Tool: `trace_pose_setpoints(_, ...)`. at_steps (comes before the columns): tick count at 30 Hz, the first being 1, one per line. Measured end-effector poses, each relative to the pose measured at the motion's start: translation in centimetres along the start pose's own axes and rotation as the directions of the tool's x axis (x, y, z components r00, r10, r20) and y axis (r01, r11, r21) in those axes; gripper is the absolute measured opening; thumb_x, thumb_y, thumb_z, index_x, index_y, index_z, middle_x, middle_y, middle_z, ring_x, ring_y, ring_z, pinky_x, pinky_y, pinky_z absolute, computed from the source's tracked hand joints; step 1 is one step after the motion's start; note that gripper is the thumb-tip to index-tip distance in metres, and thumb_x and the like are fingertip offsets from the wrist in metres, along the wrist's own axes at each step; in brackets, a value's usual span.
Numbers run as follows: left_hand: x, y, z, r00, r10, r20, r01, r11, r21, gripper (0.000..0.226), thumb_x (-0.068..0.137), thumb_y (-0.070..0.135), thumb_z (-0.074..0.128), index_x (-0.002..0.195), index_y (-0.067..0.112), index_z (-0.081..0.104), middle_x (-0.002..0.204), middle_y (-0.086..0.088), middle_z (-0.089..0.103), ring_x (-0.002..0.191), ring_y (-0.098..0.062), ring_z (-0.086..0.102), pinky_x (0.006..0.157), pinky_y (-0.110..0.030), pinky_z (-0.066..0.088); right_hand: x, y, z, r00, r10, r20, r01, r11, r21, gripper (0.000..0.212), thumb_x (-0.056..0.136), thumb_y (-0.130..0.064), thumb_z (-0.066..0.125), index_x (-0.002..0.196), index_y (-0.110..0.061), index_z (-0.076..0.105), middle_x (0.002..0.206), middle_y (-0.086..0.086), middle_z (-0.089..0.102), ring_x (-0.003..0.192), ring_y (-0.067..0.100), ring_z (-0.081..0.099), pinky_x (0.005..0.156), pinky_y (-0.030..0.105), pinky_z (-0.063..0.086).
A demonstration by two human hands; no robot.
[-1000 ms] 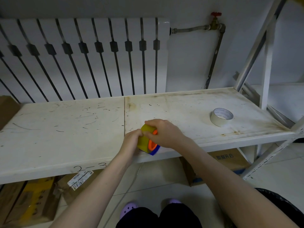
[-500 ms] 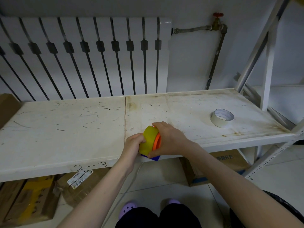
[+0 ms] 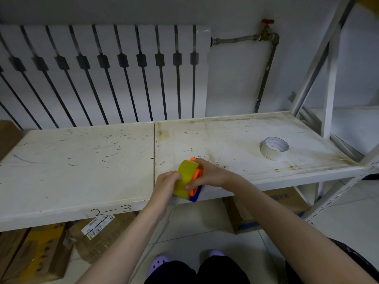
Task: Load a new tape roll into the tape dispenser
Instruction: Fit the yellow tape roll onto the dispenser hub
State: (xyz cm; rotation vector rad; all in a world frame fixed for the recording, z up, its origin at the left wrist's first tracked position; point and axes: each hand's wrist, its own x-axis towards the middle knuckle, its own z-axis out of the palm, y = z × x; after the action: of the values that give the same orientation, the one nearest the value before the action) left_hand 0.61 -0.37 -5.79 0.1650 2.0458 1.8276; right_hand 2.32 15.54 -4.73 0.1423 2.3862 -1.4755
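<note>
While the left hand (image 3: 167,186) grips the yellow tape roll (image 3: 185,179) and the right hand (image 3: 211,175) closes its fingers (image 3: 189,186) around the orange-and-blue tape dispenser (image 3: 196,186), both are held together at the shelf's (image 3: 82,171) front edge, likely to seat the roll on the hub. Two rolls are visible: this yellow one and one white tape roll (image 3: 274,148) lying well apart.

Storeroom: labelled metal shelf (image 3: 82,181) above cardboard boxes (image 3: 37,255)
</note>
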Motion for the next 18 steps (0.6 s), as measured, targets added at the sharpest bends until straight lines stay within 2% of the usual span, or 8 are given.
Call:
trace_pose_setpoints(3, -0.1, 0.2, 0.1, 1.000, 0.009, 0.011, -0.010, 1.000, 0.025, 0.012, 0.060, 0.024, 0.045, 0.059, 0.015, 0.037, 0.064, -0.003, 0.037, 0.066, -0.017, 0.036, 0.058, -0.030, 0.028, -0.1, 0.3, 0.2, 0.999, -0.019, -0.028, 0.020, 1.000, 0.022, 0.057, 0.070, -0.017, 0.080, 0.112, -0.027, 0.044, 0.102, -0.009, 0.056, 0.095, 0.012, 0.056, 0.082, 0.029, 0.052)
trace_pose_setpoints(6, 0.1, 0.2, -0.1, 1.000, 0.012, 0.013, -0.013, 0.999, 0.038, 0.014, 0.059, 0.023, 0.046, 0.059, 0.016, 0.034, 0.064, -0.003, 0.032, 0.066, -0.018, 0.032, 0.060, -0.032, 0.025, -0.1, 0.2, 0.5, 0.995, -0.041, -0.088, 0.038, 0.999, -0.034, 0.069, 0.066, -0.022, 0.084, 0.121, -0.022, 0.042, 0.111, -0.004, 0.054, 0.105, 0.017, 0.056, 0.088, 0.035, 0.053)
trace_pose_setpoints(8, 0.0, 0.2, -0.3, 1.000, 0.000, 0.015, 0.000, 0.999, 0.037, 0.015, 0.058, 0.023, 0.047, 0.062, 0.015, 0.036, 0.066, -0.005, 0.033, 0.069, -0.021, 0.032, 0.064, -0.033, 0.026, -0.2, 0.1, 0.7, 0.990, -0.061, -0.125, 0.046, 0.992, -0.117, 0.076, 0.063, -0.027, 0.085, 0.125, -0.020, 0.040, 0.114, -0.002, 0.052, 0.107, 0.019, 0.054, 0.089, 0.037, 0.052)
trace_pose_setpoints(11, 0.0, 0.4, -0.3, 0.999, -0.051, 0.010, 0.051, 0.998, 0.026, 0.018, 0.061, 0.027, 0.050, 0.068, 0.012, 0.043, 0.071, -0.008, 0.040, 0.072, -0.022, 0.038, 0.068, -0.036, 0.030, -0.7, -0.1, 1.1, 0.977, -0.123, -0.174, 0.072, 0.959, -0.274, 0.088, 0.060, -0.032, 0.086, 0.132, -0.019, 0.037, 0.116, -0.004, 0.049, 0.105, 0.016, 0.051, 0.084, 0.031, 0.049)
trace_pose_setpoints(13, 0.1, 0.8, -0.1, 0.996, -0.086, -0.010, 0.086, 0.996, 0.016, 0.017, 0.070, 0.028, 0.054, 0.070, 0.012, 0.049, 0.075, -0.008, 0.048, 0.073, -0.023, 0.045, 0.068, -0.034, 0.035, -1.2, -0.2, 1.6, 0.943, -0.237, -0.234, 0.111, 0.886, -0.450, 0.096, 0.057, -0.035, 0.086, 0.136, -0.018, 0.035, 0.125, -0.001, 0.049, 0.110, 0.018, 0.049, 0.087, 0.032, 0.048)
trace_pose_setpoints(16, 0.4, 1.6, 0.3, 0.987, -0.156, -0.040, 0.154, 0.987, -0.043, 0.011, 0.083, 0.022, 0.050, 0.078, 0.012, 0.052, 0.078, -0.007, 0.053, 0.068, -0.021, 0.051, 0.059, -0.027, 0.039, -1.5, 0.2, 3.3, 0.827, -0.491, -0.274, 0.137, 0.648, -0.749, 0.098, 0.056, -0.034, 0.083, 0.139, -0.013, 0.035, 0.136, 0.006, 0.047, 0.121, 0.025, 0.047, 0.094, 0.042, 0.046)
trace_pose_setpoints(18, 0.5, 2.0, 0.4, 0.980, -0.197, -0.039, 0.193, 0.978, -0.083, 0.010, 0.083, 0.021, 0.048, 0.081, 0.013, 0.051, 0.077, -0.006, 0.053, 0.066, -0.021, 0.051, 0.056, -0.026, 0.040, -1.7, 0.8, 3.8, 0.781, -0.579, -0.236, 0.165, 0.555, -0.816, 0.100, 0.057, -0.035, 0.083, 0.141, -0.010, 0.035, 0.141, 0.009, 0.045, 0.128, 0.028, 0.044, 0.101, 0.044, 0.043)
